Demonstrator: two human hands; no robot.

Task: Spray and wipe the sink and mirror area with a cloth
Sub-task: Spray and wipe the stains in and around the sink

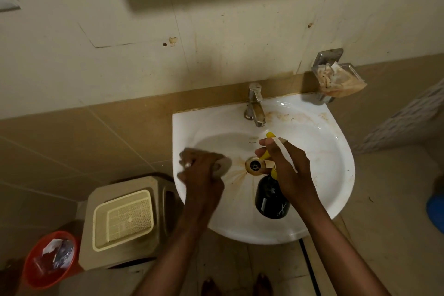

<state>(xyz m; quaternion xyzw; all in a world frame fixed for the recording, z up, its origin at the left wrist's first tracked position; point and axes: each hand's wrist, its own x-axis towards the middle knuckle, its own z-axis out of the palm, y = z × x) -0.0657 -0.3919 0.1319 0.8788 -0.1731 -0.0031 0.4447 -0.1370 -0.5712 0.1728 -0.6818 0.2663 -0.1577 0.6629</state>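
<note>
From the head view, the left hand [200, 172] is gripping a cloth [222, 165] against the sink [336, 175] basin at nine o'clock of the drain [254, 165]. The right hand [283, 166] is curling around a spray bottle [270, 197], holding it over the basin at five o'clock of the drain.

Red bin [49, 259] holding rubbish, beside beige stool [125, 221]; wall soap dish [336, 79] (stained, contents unclear); blue object [436, 209] at right edge.
</note>
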